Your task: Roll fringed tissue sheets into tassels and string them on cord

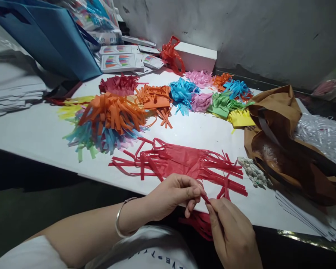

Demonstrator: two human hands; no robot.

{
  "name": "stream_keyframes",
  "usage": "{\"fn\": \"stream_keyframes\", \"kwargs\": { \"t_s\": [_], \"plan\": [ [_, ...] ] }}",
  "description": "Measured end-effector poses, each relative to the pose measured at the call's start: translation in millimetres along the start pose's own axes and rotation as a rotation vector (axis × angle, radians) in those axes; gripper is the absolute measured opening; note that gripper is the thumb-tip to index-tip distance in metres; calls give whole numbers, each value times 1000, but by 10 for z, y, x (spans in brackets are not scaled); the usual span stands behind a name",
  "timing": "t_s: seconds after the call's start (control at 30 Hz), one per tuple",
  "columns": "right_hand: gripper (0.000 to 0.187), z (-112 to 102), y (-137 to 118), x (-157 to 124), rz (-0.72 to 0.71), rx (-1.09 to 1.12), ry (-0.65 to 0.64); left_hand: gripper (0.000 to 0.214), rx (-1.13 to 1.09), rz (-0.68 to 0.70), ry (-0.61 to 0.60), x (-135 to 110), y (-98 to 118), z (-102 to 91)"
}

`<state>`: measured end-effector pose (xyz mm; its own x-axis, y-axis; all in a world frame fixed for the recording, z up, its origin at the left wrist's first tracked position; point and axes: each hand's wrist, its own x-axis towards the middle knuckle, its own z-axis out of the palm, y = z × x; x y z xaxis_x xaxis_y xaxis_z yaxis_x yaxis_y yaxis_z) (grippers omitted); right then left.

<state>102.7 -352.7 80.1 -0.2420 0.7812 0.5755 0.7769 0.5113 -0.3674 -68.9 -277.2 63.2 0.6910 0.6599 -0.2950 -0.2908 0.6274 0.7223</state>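
The left hand [182, 194] and right hand [233, 231] each have the grip closed on a red strip [206, 198], held at the front edge of the desk [39, 136]; red fringed paper [183, 158] lies just behind, near that edge. A white box [196, 56] stands at the back edge; a brown bag [277, 102] lies toward the right.

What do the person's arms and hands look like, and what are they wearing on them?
The left hand and right hand wear no gloves. A shiny, thin silver bangle circles the left wrist, and a plain white sleeve covers the upper part of that arm. The white top has dark letters on it. The right sleeve is out of view.
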Motion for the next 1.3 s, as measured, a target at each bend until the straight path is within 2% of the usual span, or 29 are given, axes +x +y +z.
{"fn": "stream_keyframes", "kwargs": {
  "t_s": [0.2, 0.5, 0.83, 1.03, 1.13, 1.2, 1.3],
  "plan": [
    [16, -56, 24, 68, -42, -60, -90, 43, 187, -5, 18, -42, 77, -39],
    [22, -165, 94, 148, -68, -67, -230, 33, 487, 72, 15, -66, 101, -19],
    [16, -38, 109, 100, -69, 35, -182, 28, 741, 162, 22, -45, 69, -59],
    [15, -8, 94, 101, -8, 68, -151, 30, 1018, 419, -42, -36, 84, -69],
    [16, 16, 94, 93, 40, 108, -143, 28, 1108, 495, -72, -38, 83, -69],
    [15, 38, 89, 74, 94, 149, -130, 24, 1130, 524, -48, -43, 67, -66],
    [14, 78, 75, 32, 164, 195, -105, 16, 1059, 537, 50, -55, 37, -60]
  ]
}}
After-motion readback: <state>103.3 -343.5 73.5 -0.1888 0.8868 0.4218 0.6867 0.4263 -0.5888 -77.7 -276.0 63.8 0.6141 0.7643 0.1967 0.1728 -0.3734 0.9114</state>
